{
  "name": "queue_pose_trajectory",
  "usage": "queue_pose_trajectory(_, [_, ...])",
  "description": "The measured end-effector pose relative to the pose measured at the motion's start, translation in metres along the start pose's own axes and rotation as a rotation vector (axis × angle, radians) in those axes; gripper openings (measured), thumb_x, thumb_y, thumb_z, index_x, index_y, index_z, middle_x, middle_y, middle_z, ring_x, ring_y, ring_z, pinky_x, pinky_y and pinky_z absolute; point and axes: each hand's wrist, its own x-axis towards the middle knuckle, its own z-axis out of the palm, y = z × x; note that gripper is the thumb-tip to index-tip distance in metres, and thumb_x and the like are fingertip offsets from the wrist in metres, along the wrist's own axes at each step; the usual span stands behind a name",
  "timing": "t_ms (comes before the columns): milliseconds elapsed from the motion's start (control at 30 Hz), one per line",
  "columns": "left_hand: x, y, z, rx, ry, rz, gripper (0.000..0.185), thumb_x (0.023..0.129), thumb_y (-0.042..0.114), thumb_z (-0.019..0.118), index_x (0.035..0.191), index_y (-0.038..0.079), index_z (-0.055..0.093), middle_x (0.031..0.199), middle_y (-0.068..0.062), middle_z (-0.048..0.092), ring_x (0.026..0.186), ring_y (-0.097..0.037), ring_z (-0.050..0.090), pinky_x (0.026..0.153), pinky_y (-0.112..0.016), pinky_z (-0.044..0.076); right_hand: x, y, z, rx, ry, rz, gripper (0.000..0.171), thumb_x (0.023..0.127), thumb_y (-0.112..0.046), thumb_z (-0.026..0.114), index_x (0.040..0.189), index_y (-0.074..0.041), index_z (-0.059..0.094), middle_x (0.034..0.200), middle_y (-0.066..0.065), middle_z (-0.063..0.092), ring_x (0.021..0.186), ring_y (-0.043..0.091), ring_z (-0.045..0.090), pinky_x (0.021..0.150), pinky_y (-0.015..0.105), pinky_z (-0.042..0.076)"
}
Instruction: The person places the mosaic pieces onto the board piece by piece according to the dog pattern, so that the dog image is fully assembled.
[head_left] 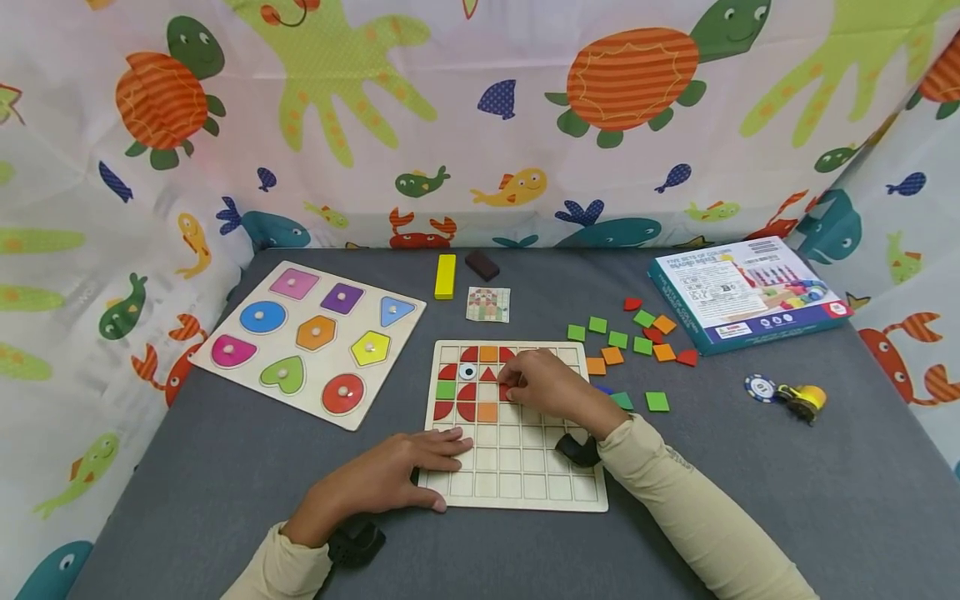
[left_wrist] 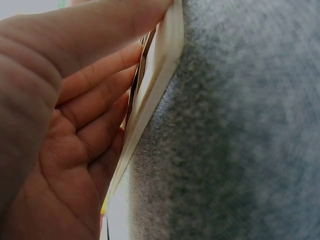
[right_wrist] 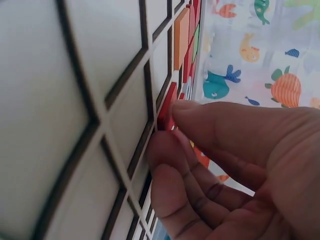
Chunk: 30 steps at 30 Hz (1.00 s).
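A wooden grid board (head_left: 528, 460) lies flat before me, with red, orange and green tiles in its upper left cells. One cell there holds a round eye piece (head_left: 468, 372). At the board's left edge my left hand (head_left: 386, 473) rests with fingers extended over the grid; its thumb lies along the near left rim. Between thumb and fingertips my right hand (head_left: 551, 385) pinches a small red tile (right_wrist: 167, 107). That tile stands tilted at a cell in the right wrist view, and the fingers cover part of it.
Loose green, orange and red tiles (head_left: 618, 339) lie right of the board. A pattern card (head_left: 488, 305), yellow block (head_left: 445, 277) and dark brown block (head_left: 482, 266) sit behind it. Left is a shape puzzle (head_left: 315, 379); right, a box (head_left: 750, 292), a poker chip (head_left: 760, 387) and a small yellow-black object (head_left: 804, 402).
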Motion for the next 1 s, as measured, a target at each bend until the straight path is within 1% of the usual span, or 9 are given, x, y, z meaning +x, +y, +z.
queue_pose_trajectory(167, [0.0,-0.001,0.0,0.001,-0.002,-0.004,0.057,0.081,0.03,0.079,0.133,0.013,0.061,0.147,0.011,0.043,0.141,-0.011,0.029,0.109,-0.043,0.032,-0.005,0.004,-0.004,0.008,0.018,0.011,0.018,0.087,-0.004,0.07,0.104,-0.006,0.074,0.092,-0.002,0.068,0.081,0.011,0.06,0.073,0.03,0.051])
queue_pose_trajectory(333, [0.001,-0.002,0.001,0.005,-0.002,-0.012,0.058,0.082,0.032,0.079,0.134,0.014,0.061,0.147,0.011,0.043,0.141,-0.01,0.029,0.109,-0.043,0.032,-0.015,0.014,-0.016,0.013,0.06,0.05,0.019,0.089,-0.007,0.067,0.108,-0.005,0.073,0.09,0.0,0.065,0.078,0.014,0.058,0.068,0.03,0.05])
queue_pose_trajectory(533, [0.001,-0.001,0.002,0.007,0.003,-0.014,0.059,0.081,0.031,0.079,0.134,0.013,0.061,0.147,0.011,0.043,0.141,-0.011,0.029,0.109,-0.043,0.032,-0.038,0.036,-0.039,0.001,0.128,0.106,0.021,0.091,-0.007,0.066,0.111,-0.001,0.071,0.093,0.004,0.066,0.08,0.018,0.058,0.068,0.033,0.051])
queue_pose_trajectory(633, [0.001,0.0,0.002,0.005,0.004,-0.012,0.058,0.081,0.029,0.08,0.134,0.013,0.061,0.147,0.011,0.043,0.141,-0.011,0.029,0.11,-0.043,0.032,-0.053,0.052,-0.05,-0.019,0.171,0.133,0.021,0.091,-0.006,0.067,0.111,0.001,0.071,0.093,0.006,0.067,0.081,0.02,0.06,0.071,0.037,0.053])
queue_pose_trajectory(700, [0.001,0.0,0.002,0.003,0.004,-0.013,0.058,0.081,0.029,0.08,0.133,0.013,0.061,0.147,0.01,0.043,0.141,-0.011,0.029,0.109,-0.043,0.032,-0.063,0.062,-0.057,-0.036,0.211,0.169,0.022,0.09,-0.006,0.067,0.11,0.002,0.07,0.095,0.009,0.068,0.084,0.023,0.062,0.074,0.042,0.053])
queue_pose_trajectory(767, [0.001,0.0,0.001,-0.001,0.003,-0.014,0.058,0.081,0.029,0.08,0.133,0.013,0.061,0.147,0.01,0.043,0.141,-0.011,0.029,0.109,-0.043,0.032,-0.073,0.071,-0.064,-0.061,0.257,0.217,0.023,0.091,-0.006,0.067,0.112,0.003,0.069,0.102,0.015,0.067,0.09,0.028,0.062,0.079,0.047,0.052])
queue_pose_trajectory(867, [0.001,0.0,0.001,-0.002,0.002,-0.015,0.058,0.081,0.029,0.08,0.133,0.013,0.061,0.147,0.011,0.043,0.141,-0.011,0.029,0.109,-0.042,0.032,-0.086,0.084,-0.074,-0.095,0.29,0.332,0.03,0.092,-0.008,0.065,0.118,0.005,0.065,0.116,0.025,0.06,0.103,0.038,0.056,0.086,0.056,0.047])
queue_pose_trajectory(933, [0.001,0.0,0.001,-0.001,0.002,-0.013,0.058,0.081,0.029,0.08,0.133,0.013,0.061,0.147,0.011,0.043,0.141,-0.011,0.029,0.11,-0.042,0.032,-0.093,0.092,-0.079,-0.114,0.28,0.4,0.035,0.092,-0.01,0.064,0.123,0.007,0.061,0.123,0.03,0.052,0.108,0.044,0.05,0.089,0.06,0.043])
queue_pose_trajectory(1000, [0.001,0.0,0.001,0.001,0.002,-0.01,0.058,0.081,0.029,0.08,0.134,0.013,0.061,0.147,0.011,0.043,0.141,-0.011,0.029,0.11,-0.042,0.032,-0.099,0.098,-0.081,-0.128,0.246,0.437,0.039,0.092,-0.01,0.063,0.126,0.008,0.058,0.127,0.034,0.046,0.113,0.048,0.045,0.093,0.065,0.038])
